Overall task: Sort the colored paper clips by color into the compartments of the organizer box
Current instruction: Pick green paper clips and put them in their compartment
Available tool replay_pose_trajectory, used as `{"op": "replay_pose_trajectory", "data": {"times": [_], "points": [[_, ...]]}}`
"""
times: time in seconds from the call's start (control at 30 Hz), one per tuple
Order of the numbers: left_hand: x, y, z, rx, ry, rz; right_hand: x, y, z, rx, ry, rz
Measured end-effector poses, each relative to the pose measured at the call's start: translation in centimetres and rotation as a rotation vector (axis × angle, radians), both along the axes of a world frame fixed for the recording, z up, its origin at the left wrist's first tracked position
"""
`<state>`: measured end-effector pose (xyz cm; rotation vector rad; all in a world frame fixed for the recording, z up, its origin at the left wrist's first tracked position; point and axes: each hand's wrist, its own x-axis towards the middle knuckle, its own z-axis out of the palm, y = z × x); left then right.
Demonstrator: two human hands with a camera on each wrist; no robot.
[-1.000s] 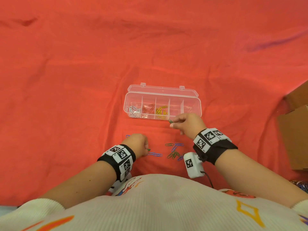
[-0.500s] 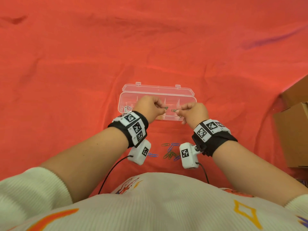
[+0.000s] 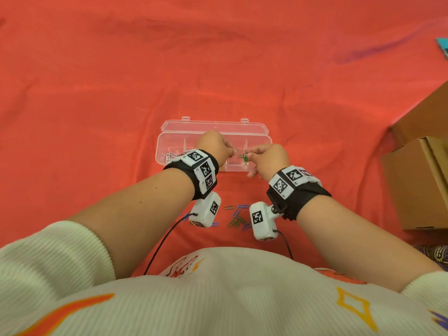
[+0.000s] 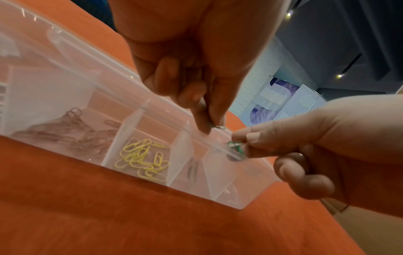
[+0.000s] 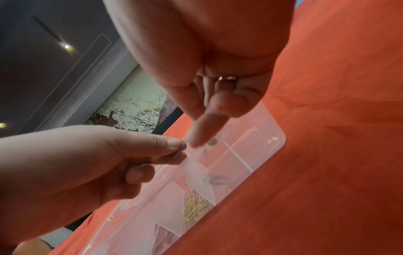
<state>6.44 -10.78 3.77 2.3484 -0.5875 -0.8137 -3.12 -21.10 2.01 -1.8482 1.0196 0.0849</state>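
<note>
The clear organizer box (image 3: 257,132) lies open on the red cloth. Both hands hover over its right half. My left hand (image 3: 230,151) pinches a small greenish clip (image 4: 219,127) between thumb and forefinger. My right hand (image 3: 248,154) pinches a green clip (image 3: 244,158) that hangs just above a right-hand compartment. Yellow clips (image 4: 141,158) fill the middle compartment, pinkish clips (image 4: 65,131) the one to its left, and silver ones (image 3: 169,156) the far left. Loose green and blue clips (image 3: 236,217) lie on the cloth near my body.
Brown cardboard boxes (image 3: 417,180) stand at the right edge of the cloth. The box lid (image 3: 213,123) lies flat behind the compartments. Wrist camera cables hang below both forearms.
My left hand left the loose clips on the cloth and came up to the box with a clip. My right hand stayed over the box's right side, its green clip now hanging lower.
</note>
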Motion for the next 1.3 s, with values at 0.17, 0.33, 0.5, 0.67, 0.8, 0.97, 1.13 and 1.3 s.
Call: {"op": "replay_pose_trajectory", "data": {"times": [0.17,0.33,0.5,0.67,0.8,0.97,1.13,1.3], "points": [[-0.2,0.5,0.3,0.017,-0.022,-0.038,-0.3,0.2,-0.4,0.056,-0.039,0.019],[-0.4,2.2,0.0,-0.098,-0.042,-0.036,-1.1,0.5,-0.5,-0.045,-0.140,0.026],[-1.3,6.0,-0.8,-0.130,-0.097,-0.137,-2.5,1.3,-0.7,-0.076,-0.153,0.157],[-3.1,10.7,-3.0,0.013,-0.051,-0.204,-3.8,3.0,-2.8,-0.083,0.056,0.465],[-4.0,13.3,-4.6,0.159,-0.004,-0.164,-4.3,4.7,-4.3,-0.179,0.187,0.570],[-5.5,14.5,-6.0,0.208,0.008,-0.169,-4.8,6.2,-5.6,-0.255,0.247,0.578],[-6.7,14.5,-6.8,0.217,-0.060,-0.151,-5.5,6.6,-5.2,-0.302,0.242,0.585],[-6.8,14.5,-6.4,0.228,-0.047,-0.167,-6.1,6.7,-4.9,-0.315,0.216,0.636]]}}
